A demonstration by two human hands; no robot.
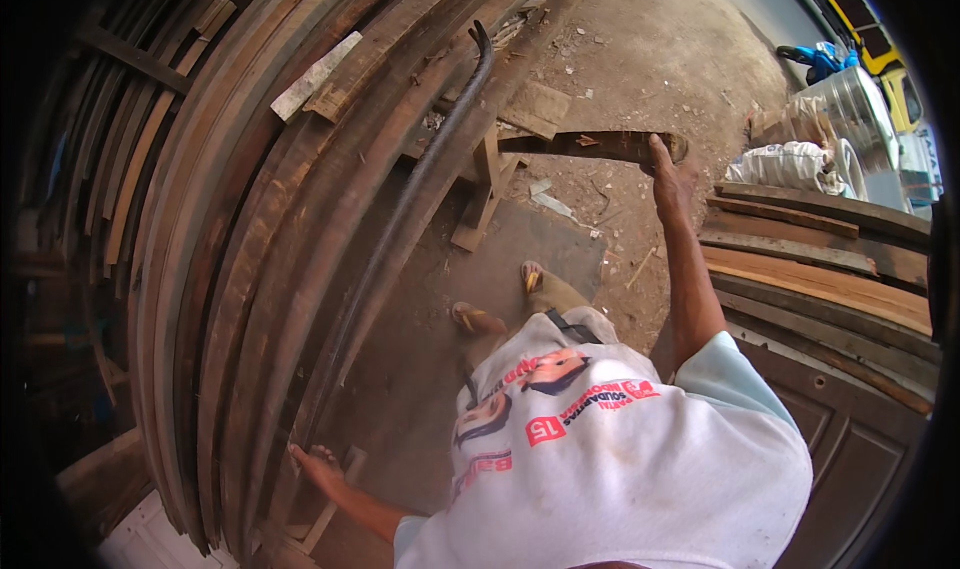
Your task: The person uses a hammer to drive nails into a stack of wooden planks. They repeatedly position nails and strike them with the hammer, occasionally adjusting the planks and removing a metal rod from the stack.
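My right hand (676, 181) is closed around the end of a dark wooden plank (600, 146), thumb on top and fingers hidden below. Toward the left, this plank runs to the stacked timber. At the lower left, my left hand (328, 472) grips the edge of a long wooden beam (385, 224), its thumb and fingers apart on the wood. A long dark crowbar (400, 209) lies along the beams, its hooked end far from me and its lower end close to my left hand.
Long timbers (240, 259) are stacked on my left, with a short pale offcut (316, 76) on top. Small wood blocks (483, 184) stand beside them. To the right are more boards (810, 269), a panelled door (850, 449) and white sacks (785, 167). Debris litters the ground.
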